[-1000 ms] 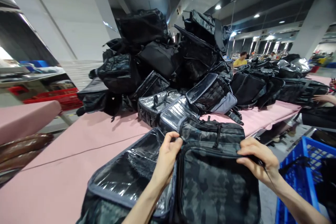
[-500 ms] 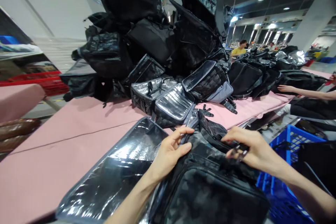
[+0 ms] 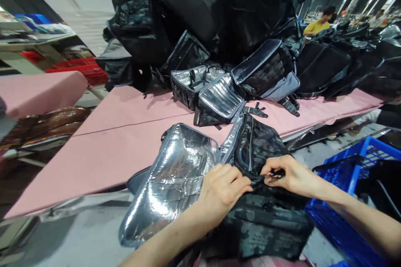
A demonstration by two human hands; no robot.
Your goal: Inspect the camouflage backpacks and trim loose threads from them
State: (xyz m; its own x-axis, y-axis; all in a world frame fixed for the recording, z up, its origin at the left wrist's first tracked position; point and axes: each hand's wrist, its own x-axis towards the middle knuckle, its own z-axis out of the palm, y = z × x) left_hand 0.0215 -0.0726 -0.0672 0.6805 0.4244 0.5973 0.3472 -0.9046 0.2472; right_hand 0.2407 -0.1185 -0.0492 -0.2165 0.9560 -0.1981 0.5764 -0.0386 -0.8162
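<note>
A dark camouflage cooler backpack (image 3: 266,225) lies at the table's front edge, its silver-lined lid (image 3: 175,179) folded open to the left. My left hand (image 3: 224,187) is closed with thumb and fingers pinching the bag's dark edge near its middle. Just right of it, my right hand (image 3: 286,175) is closed round a small dark tool that looks like thread snips (image 3: 276,174), its fingertips at the same edge. The tool is mostly hidden by the fingers. Behind both hands stands the bag's zipped camouflage panel (image 3: 263,137).
A pink-covered table (image 3: 125,150) spans the scene. Another open silver-lined bag (image 3: 219,96) and a tall pile of dark bags (image 3: 194,8) stand at the back. A blue crate (image 3: 341,200) is on the right. A person in yellow (image 3: 318,27) sits far off.
The backpack has been turned and tipped, and its silver lid has shifted. My left hand has gone from spread fingers to a pinch, and both hands are closer together. The view has tilted down.
</note>
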